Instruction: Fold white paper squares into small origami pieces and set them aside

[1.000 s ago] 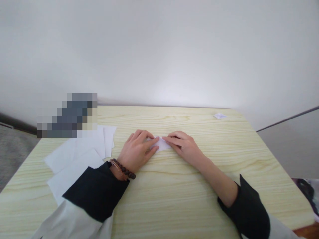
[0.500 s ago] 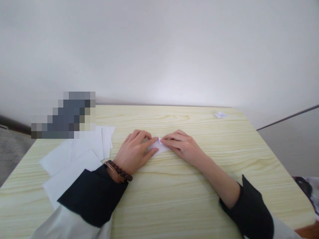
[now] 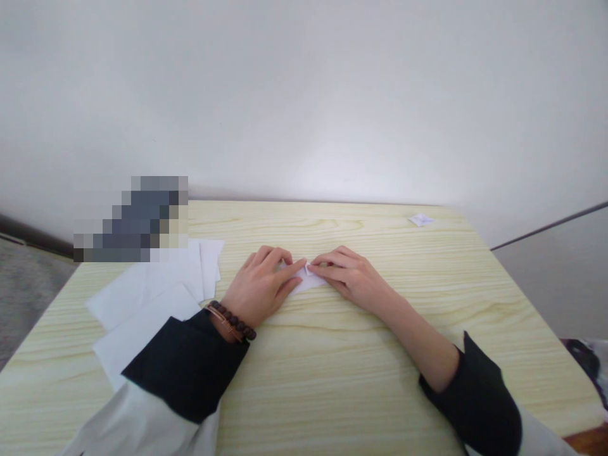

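A small folded piece of white paper lies on the table between my two hands. My left hand rests at its left side, index fingertip on the upper edge and thumb lower down on the sheet. From the right, the fingers of my right hand pinch a small raised flap at the paper's top. Fingers cover part of the paper, so its full outline is hidden. My left wrist wears a dark bead bracelet.
Several loose white sheets overlap on the left, partly under my left sleeve. A small folded paper shape lies at the far right of the wood-grain table. A pixelated dark object stands back left, near the white wall.
My left thumb and index fingertip have shifted slightly right along the paper. The flap under my right fingers looks smaller and more folded over. The view has turned a little left.
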`<state>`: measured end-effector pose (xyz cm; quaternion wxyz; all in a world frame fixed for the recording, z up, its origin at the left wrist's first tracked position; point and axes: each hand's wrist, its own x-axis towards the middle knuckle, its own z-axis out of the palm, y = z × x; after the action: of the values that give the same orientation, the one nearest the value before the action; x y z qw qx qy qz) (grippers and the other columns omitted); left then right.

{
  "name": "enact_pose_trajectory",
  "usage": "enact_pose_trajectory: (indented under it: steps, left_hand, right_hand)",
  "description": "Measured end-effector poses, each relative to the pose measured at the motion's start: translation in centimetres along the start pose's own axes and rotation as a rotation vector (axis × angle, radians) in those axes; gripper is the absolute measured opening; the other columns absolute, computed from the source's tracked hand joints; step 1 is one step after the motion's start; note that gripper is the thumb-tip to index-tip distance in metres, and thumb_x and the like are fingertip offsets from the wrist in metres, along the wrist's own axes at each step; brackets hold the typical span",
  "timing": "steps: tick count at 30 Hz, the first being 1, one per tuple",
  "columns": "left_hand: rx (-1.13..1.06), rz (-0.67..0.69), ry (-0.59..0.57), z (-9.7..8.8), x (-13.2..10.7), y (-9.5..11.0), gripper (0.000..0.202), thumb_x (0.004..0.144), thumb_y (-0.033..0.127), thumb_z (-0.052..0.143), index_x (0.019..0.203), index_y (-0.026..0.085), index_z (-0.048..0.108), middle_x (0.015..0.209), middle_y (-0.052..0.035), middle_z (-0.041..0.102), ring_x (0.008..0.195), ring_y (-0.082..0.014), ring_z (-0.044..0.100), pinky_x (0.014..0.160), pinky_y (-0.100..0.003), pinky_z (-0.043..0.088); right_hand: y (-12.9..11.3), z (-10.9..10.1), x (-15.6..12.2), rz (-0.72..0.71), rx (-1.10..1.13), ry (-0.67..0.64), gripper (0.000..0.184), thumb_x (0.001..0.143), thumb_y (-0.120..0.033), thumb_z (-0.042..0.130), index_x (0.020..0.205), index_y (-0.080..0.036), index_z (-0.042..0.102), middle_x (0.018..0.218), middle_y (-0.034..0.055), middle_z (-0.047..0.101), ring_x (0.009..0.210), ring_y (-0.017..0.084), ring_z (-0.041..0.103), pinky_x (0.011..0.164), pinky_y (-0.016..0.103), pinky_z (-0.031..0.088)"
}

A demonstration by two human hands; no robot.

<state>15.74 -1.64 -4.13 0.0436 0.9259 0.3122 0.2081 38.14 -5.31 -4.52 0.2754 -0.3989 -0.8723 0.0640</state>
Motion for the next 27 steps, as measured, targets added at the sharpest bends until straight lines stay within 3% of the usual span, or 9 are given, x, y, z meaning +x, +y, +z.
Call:
enact_pose_trajectory:
  steps: [17, 22, 27]
  left_hand:
    - [0.09, 0.019, -0.033, -0.5, 0.3, 0.4, 0.028, 0.09, 0.027, 0.05, 0.115, 0.021, 0.064, 0.1, -0.0088, 0.061, 0.094, -0.0242, 0.051, 0.081, -0.041, 0.049]
    - [0.154, 0.033, -0.042, -0.7, 0.5, 0.6, 0.027, 0.09, 0.026, 0.051, 0.113, 0.022, 0.064, 0.099, -0.0078, 0.063, 0.093, -0.0244, 0.053, 0.079, -0.04, 0.048]
    - [0.202, 0.046, -0.031, -0.8, 0.5, 0.9, 0.027, 0.09, 0.027, 0.05, 0.113, 0.023, 0.064, 0.099, -0.0065, 0.064, 0.092, -0.0245, 0.054, 0.075, -0.038, 0.048]
  right_hand:
    - [-0.7, -0.6, 0.4, 0.034, 0.006, -0.071, 0.027, 0.093, -0.018, 0.045, 0.111, -0.021, 0.065, 0.107, 0.0069, 0.064, 0.095, 0.019, 0.054, 0.085, 0.036, 0.048]
    - [-0.9, -0.6, 0.3, 0.073, 0.077, -0.023, 0.027, 0.09, -0.02, 0.048, 0.112, -0.018, 0.064, 0.101, 0.0091, 0.06, 0.094, 0.019, 0.053, 0.085, 0.036, 0.048]
    - [-1.1, -0.3, 0.6, 0.104, 0.003, -0.022, 0.028, 0.092, -0.021, 0.044, 0.109, -0.017, 0.065, 0.094, 0.0094, 0.057, 0.087, 0.018, 0.053, 0.079, 0.035, 0.049]
